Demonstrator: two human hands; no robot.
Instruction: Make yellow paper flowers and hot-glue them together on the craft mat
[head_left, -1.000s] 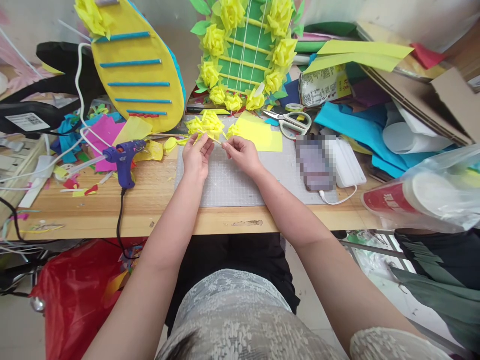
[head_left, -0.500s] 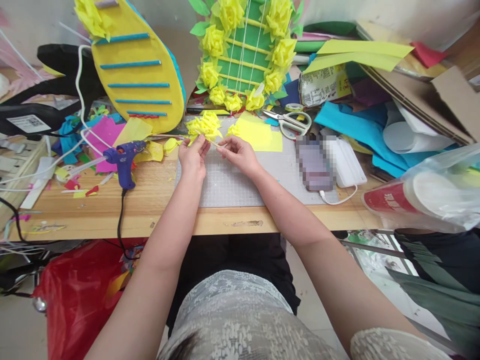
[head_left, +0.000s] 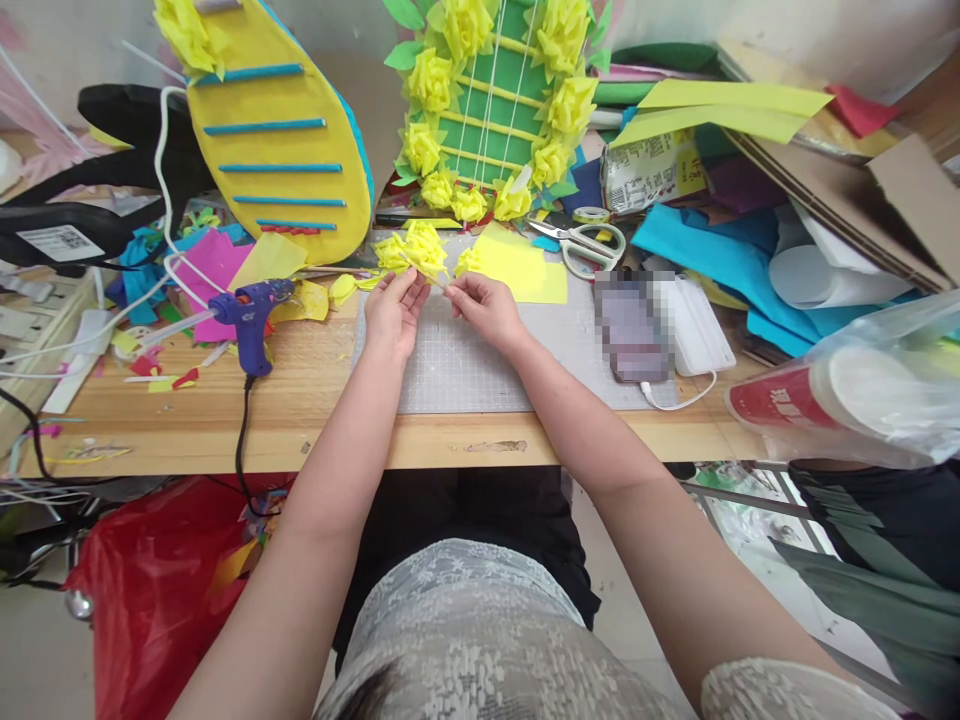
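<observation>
Over the cutting mat (head_left: 442, 385), my left hand (head_left: 394, 315) and my right hand (head_left: 487, 312) face each other, fingers pinched. Both hold a thin pale stick (head_left: 406, 259) that runs slantwise between them; any small piece of paper on it is too small to make out. Just beyond my left fingertips lie yellow paper flowers (head_left: 420, 243), partly hidden by the hand. Flat yellow paper sheets (head_left: 517, 268) rest on the mat behind my right hand.
A blue glue gun (head_left: 251, 320) stands at left among paper scraps. Scissors (head_left: 589, 247), a phone (head_left: 634, 330), a white power bank (head_left: 694, 325) and a bagged cup (head_left: 787, 400) are at right. Behind stand a yellow striped panel (head_left: 285, 150) and a green flower-edged panel (head_left: 491, 110).
Both hands have shifted slightly right with the stick, along with a small camera shift. My left fingers have turned a little around it. Things on the table stay in place.
</observation>
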